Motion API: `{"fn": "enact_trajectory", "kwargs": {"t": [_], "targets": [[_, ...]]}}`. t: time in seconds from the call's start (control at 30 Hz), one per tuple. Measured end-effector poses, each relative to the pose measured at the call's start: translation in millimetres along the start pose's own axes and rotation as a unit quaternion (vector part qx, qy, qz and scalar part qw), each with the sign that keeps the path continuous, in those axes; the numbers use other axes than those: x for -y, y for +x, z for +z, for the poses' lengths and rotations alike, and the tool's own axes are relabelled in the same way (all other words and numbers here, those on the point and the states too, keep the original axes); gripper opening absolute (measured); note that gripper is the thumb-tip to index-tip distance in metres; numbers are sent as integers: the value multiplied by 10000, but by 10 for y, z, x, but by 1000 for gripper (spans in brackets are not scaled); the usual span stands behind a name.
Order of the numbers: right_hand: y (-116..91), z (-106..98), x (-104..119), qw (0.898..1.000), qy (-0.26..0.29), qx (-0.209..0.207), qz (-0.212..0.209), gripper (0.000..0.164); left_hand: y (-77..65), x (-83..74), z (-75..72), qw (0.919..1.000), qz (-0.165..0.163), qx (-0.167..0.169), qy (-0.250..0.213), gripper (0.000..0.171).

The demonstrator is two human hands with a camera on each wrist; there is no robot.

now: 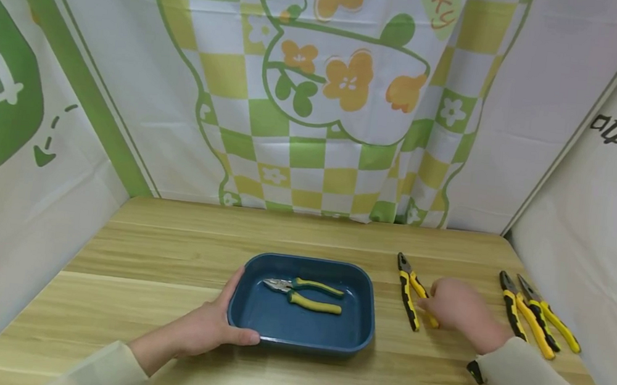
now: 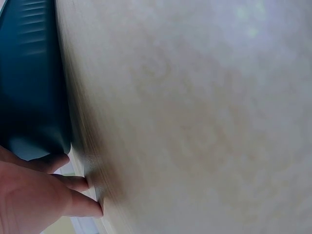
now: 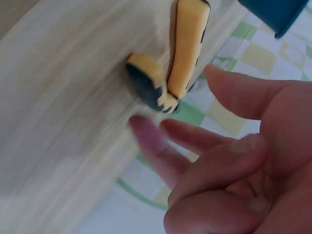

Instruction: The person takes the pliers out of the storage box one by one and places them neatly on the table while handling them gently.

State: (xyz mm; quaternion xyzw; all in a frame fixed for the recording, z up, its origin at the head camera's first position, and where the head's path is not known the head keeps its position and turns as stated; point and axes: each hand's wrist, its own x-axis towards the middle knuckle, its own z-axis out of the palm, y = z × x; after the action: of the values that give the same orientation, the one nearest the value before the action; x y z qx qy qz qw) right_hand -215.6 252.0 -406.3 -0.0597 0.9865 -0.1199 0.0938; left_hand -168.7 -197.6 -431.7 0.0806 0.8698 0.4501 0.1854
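The left hand [image 1: 206, 329] lay at the near left corner of the blue tray [image 1: 362, 334], thumb along the near rim and fingers up its left wall, gripping the tray; the forearm ran back to the lower left in a pale sleeve. The right hand [image 1: 456, 306] hovered low over the handles of the black-and-yellow pliers [image 1: 407, 286] on the wooden table [image 1: 141, 251] right of the tray, fingers loosely spread and holding nothing. The left wrist view showed what the head view hid: the fingertips [image 2: 78, 183] resting on the table beside the tray's dark wall [image 2: 29, 97]. The right wrist view, blurred, showed the open fingers [image 3: 195, 141] just short of the handle ends [image 3: 165, 92]; whether they touched, I could not tell. Those pliers lay with the long axis running near to far, nose pointing away from the person, handles toward them. Inside the tray lay green-and-yellow pliers [image 1: 304, 294], long axis left to right, nose pointing left. Two more pliers [image 1: 536, 313] lay near the table's right edge, noses pointing away.
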Motion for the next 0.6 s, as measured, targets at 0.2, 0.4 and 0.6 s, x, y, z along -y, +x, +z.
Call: {"fn": "enact_trajectory", "kwargs": {"t": [0.2, 0.4, 0.6], "targets": [[43, 85, 151, 9980, -616, -112, 49, 37, -1, 5, 7, 9998, -32, -49, 178, 131], [38, 152, 237, 9969, -760, -94, 189, 35, 3, 15, 7, 9997, 42, -51, 228, 131], [-18, 98, 266, 9970, -727, 0, 260, 33, 2, 6, 5, 9996, 15, -63, 258, 131]]}}
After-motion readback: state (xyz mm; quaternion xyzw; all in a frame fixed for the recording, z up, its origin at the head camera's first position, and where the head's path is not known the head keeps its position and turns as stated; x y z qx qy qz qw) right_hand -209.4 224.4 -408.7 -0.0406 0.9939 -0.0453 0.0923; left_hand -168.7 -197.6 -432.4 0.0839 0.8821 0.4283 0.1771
